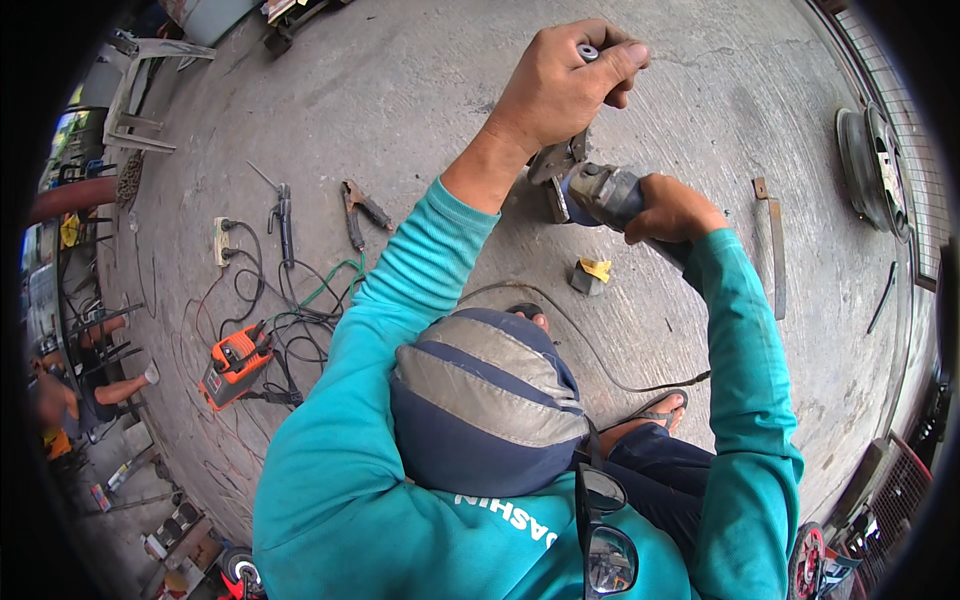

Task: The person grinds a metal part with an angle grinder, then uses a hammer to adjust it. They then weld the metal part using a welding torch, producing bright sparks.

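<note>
Bends low over a grey concrete floor (440,110), scored with fine lines and marked by dark stains. Wears a teal shirt (340,440), sandals and a navy-and-grey head covering (490,400), with 1 pair of sunglasses (610,562) hanging on the back.

Grasps the angle grinder (612,195) firmly by its body in the right hand (672,210). Clenches the left hand (568,82) around a rod-like metal piece (588,52), round end peeking out between thumb and fingers. Just below that fist, against the grinder's head, a brown metal part (557,160); cannot tell whether joined to the rod.

Nearby on the concrete, a small dark block (587,283) with a yellow scrap (597,268) on top, and a dark cable (523,288) curving past the feet.

Off to the left, an orange welding machine (240,362) amid tangled leads, plus an electrode holder (286,225), a rusty clamp (352,210) and a pale outlet box (221,243) with 2 plugs in it. Farther out, a white chair (165,47) and another person's bare leg (122,390), beside crowded clutter too blurred to sort.

Over on the right, a flat metal strip (777,250), a thin dark rod (882,298) and, by a wire grille (912,145), a steel wheel rim (882,170).
</note>
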`<state>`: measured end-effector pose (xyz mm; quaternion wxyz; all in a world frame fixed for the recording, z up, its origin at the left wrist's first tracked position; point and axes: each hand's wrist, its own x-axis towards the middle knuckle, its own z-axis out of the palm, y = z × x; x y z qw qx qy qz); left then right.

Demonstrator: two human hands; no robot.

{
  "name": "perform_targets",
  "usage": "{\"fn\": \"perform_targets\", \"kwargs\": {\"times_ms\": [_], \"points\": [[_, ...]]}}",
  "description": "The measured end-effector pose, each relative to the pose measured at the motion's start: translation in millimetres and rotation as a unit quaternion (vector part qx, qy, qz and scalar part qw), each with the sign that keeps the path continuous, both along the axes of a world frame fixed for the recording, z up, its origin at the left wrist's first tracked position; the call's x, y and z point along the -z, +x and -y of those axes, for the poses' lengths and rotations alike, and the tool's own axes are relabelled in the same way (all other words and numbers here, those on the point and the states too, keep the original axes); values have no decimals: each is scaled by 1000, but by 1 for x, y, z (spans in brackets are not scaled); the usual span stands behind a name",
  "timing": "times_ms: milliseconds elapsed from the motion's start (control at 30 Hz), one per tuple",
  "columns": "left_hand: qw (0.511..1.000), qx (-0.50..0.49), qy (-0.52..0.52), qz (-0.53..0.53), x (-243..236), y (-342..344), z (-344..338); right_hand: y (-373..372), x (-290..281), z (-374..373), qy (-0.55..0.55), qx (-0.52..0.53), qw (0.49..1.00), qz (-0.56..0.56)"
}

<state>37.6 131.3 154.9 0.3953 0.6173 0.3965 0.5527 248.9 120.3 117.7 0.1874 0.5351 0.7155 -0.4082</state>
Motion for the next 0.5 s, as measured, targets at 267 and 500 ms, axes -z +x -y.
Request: {"fn": "perform_targets", "kwargs": {"times_ms": [267,500], "points": [[999,10,-11,47,0,-16,6,37,-19,31,-6,52,999,8],[987,43,-101,114,-2,-11,5,46,16,44,49,61,995,-62]]}}
